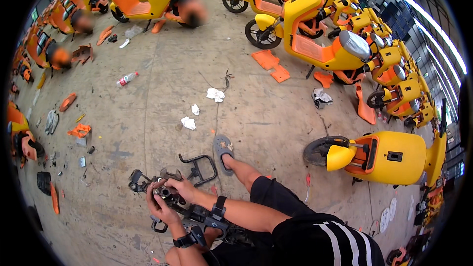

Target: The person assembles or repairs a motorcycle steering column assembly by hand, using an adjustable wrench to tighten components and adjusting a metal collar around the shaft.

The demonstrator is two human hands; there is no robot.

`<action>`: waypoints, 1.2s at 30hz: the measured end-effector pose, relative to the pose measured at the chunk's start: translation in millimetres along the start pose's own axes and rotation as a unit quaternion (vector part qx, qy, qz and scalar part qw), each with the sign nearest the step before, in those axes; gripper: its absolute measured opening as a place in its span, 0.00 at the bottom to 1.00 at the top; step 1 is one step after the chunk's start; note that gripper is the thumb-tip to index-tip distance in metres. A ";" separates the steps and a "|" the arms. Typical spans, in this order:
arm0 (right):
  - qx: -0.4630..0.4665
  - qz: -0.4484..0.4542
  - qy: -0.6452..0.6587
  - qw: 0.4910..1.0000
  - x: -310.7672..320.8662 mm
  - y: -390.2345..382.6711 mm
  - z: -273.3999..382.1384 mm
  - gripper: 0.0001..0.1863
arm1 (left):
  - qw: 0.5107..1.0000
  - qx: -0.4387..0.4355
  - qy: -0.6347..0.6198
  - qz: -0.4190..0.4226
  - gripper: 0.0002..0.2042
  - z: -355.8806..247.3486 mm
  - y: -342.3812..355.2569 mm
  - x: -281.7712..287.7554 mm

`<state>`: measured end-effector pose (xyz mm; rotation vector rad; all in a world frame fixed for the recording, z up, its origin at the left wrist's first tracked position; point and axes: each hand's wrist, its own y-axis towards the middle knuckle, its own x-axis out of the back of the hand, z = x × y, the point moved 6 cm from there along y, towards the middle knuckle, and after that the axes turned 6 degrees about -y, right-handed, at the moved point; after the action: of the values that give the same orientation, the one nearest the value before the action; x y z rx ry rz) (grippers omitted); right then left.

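At the bottom centre a dark metal scooter frame assembly (194,216) lies between my legs. My left hand (158,202) is wrapped round the near side of a metal tube fitting (162,191) at its upper left end. My right hand (180,188) grips the same fitting from the right, its fingers closed over the top; what exactly lies under the fingers is partly hidden. A black bent tube bracket (212,167) lies on the floor just beyond my hands, to the right.
A yellow scooter (394,157) stands close on my right. Rows of yellow and orange scooters (305,44) line the back and sides. Orange panels (266,61), a plastic bottle (127,79), white scraps (215,93) and small debris lie on the concrete floor (152,118).
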<state>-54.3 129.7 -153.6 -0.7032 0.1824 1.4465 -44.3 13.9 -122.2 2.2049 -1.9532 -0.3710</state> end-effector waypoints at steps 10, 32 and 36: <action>0.001 -0.068 0.000 0.998 4.0 -0.7 -17.4 0.09 | 0.998 0.007 -0.057 -0.033 0.12 3.2 -1.5 1.1; -0.016 0.028 0.000 0.999 0.3 0.7 -19.4 0.15 | 0.999 -0.030 0.004 -0.015 0.16 -10.5 1.3 -2.3; -0.023 0.020 0.019 0.999 1.1 -2.1 -22.7 0.17 | 0.999 -0.037 -0.003 -0.029 0.16 -6.5 -2.8 -7.9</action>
<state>-45.4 118.4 -171.3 -0.7677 0.1939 1.4800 -40.6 21.8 -116.2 2.2193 -1.8508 -0.4521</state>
